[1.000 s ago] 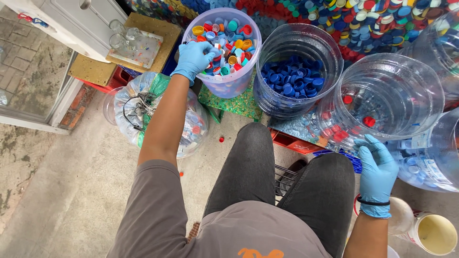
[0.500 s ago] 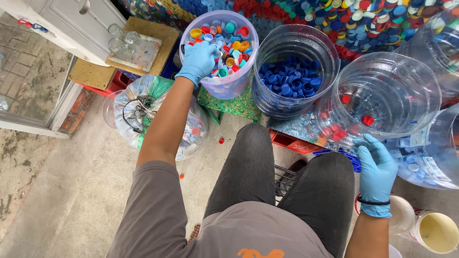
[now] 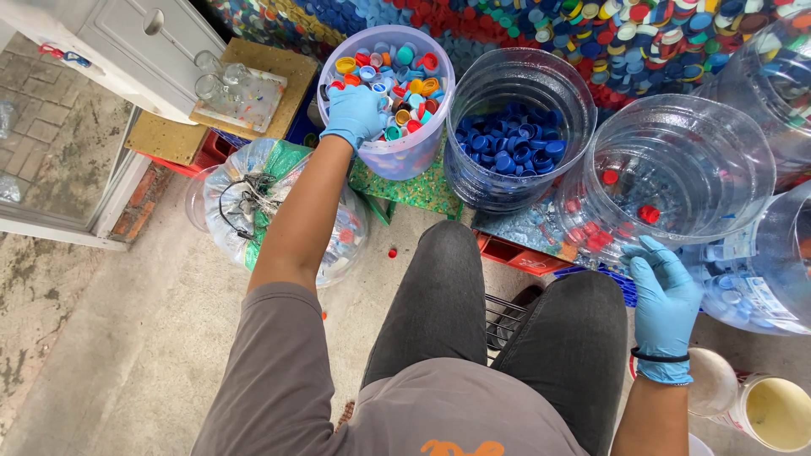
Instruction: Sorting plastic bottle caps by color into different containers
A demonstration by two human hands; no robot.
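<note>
My left hand (image 3: 355, 114), in a blue glove, reaches into a pale plastic bucket (image 3: 410, 156) full of mixed coloured bottle caps (image 3: 401, 80), fingers curled down among them. A clear jar (image 3: 515, 181) beside it holds blue caps (image 3: 507, 139). Further right, a clear jar (image 3: 684, 143) holds a few red caps (image 3: 649, 214). My right hand (image 3: 666, 300), also blue-gloved, rests with fingers spread against that jar's near wall, holding nothing.
A big heap of coloured caps (image 3: 625, 34) lies along the back. A clear bag of plastic (image 3: 253, 207) sits at my left on the concrete. More clear jars (image 3: 760, 279) stand at right, with pale tubs (image 3: 773, 409) near my right knee. A red cap (image 3: 392, 252) lies loose.
My left hand has shifted slightly right and dug deeper into the mixed caps. The right hand stays at the red-cap jar.
</note>
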